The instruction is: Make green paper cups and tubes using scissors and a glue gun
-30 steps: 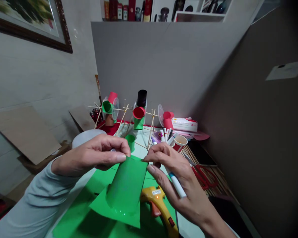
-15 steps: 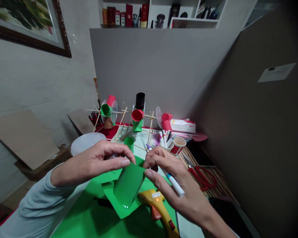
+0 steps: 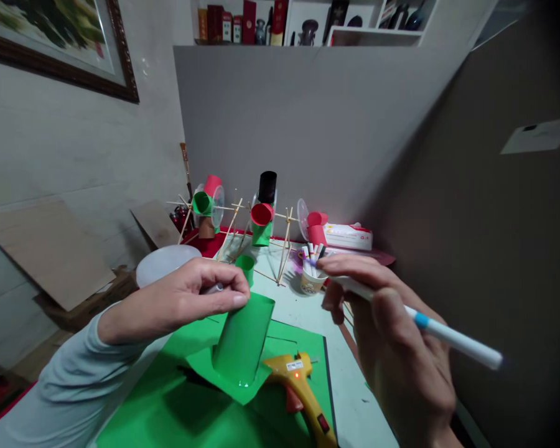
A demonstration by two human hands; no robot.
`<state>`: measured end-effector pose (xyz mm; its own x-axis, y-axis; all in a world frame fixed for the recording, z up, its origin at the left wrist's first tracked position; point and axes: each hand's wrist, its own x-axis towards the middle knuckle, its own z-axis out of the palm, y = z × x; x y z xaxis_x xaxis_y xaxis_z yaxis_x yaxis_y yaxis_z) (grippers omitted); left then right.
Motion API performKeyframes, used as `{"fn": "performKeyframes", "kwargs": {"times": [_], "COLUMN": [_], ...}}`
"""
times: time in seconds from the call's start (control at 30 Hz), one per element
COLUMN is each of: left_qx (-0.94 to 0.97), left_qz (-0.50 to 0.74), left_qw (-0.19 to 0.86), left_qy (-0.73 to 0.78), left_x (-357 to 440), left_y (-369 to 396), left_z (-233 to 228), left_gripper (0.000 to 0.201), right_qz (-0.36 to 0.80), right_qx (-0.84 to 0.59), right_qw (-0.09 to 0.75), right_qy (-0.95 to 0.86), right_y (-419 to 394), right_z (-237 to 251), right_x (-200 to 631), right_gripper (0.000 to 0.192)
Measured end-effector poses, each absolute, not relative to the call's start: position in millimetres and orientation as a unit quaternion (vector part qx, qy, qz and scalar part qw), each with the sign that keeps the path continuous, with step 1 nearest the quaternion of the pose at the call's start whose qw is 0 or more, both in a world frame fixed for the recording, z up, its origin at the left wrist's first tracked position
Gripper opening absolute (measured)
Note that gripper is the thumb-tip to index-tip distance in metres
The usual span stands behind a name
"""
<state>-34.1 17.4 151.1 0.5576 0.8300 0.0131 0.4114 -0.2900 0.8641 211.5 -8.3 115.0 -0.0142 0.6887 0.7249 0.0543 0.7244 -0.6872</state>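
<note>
Holding the rolled green paper tube (image 3: 242,339) by its top rim, my left hand (image 3: 191,298) pinches it closed-fingered above the green sheets (image 3: 168,404), near centre. I judge the rolling done; the seam looks unglued (I cannot see it clearly). My right hand (image 3: 392,336), apart to the right, grips a white marker (image 3: 429,330). Just right of the tube lies the yellow glue gun (image 3: 301,389); beyond stands a marker cup (image 3: 312,281).
</note>
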Motion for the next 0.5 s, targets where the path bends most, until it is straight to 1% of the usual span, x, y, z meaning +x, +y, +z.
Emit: {"fn": "performKeyframes", "kwargs": {"times": [0.1, 0.27, 0.33, 0.43, 0.5], "left_qx": [0.759, 0.746, 0.744, 0.741, 0.743], "left_qz": [0.238, 0.248, 0.251, 0.252, 0.252], "left_qw": [0.452, 0.466, 0.469, 0.477, 0.48], "left_qy": [0.405, 0.405, 0.405, 0.399, 0.394], "left_x": [-34, -34, -34, -32, -32], "left_y": [18, 18, 18, 18, 19], "left_z": [151, 150, 150, 151, 151], "left_gripper": [0.021, 0.021, 0.021, 0.022, 0.022], "right_qz": [0.233, 0.227, 0.219, 0.217, 0.204], "right_qx": [-0.251, -0.239, -0.233, -0.226, -0.233], "right_qw": [0.635, 0.591, 0.598, 0.634, 0.638], "right_qy": [-0.693, -0.736, -0.735, -0.707, -0.705], "right_y": [-11, -18, -20, -21, -21], "right_z": [116, 116, 115, 113, 112], "right_x": [208, 202, 200, 198, 198], "right_gripper": [0.029, 0.018, 0.017, 0.017, 0.019]}}
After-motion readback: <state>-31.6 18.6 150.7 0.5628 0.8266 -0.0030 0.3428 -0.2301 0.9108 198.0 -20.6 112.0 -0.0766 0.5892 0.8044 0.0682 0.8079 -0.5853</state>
